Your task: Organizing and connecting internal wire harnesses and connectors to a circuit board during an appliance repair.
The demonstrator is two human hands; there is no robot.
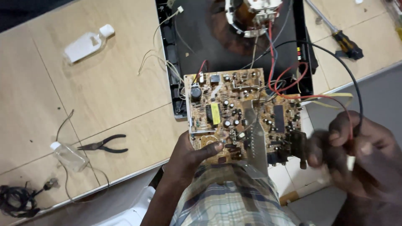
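Note:
My left hand (190, 154) grips the near left edge of a tan circuit board (234, 106) crowded with capacitors, a yellow part and a metal heat-sink plate. The board is held up in front of me, over my checked shirt. My right hand (360, 152), blurred by motion, is at the board's right side and its fingers close around a black wire (335, 56) and a red wire (301, 97) that run back to the board and to the black television casing (197, 37). The tube's neck with its copper coil (251, 12) shows at the top.
On the wooden table (109, 83) lie black pliers (102, 144), a white-capped plastic bottle (88, 42), a small clear bottle (69, 155), a bundle of black cable (19, 201) and a screwdriver with a black and yellow handle (341, 39). Tiled floor is at lower right.

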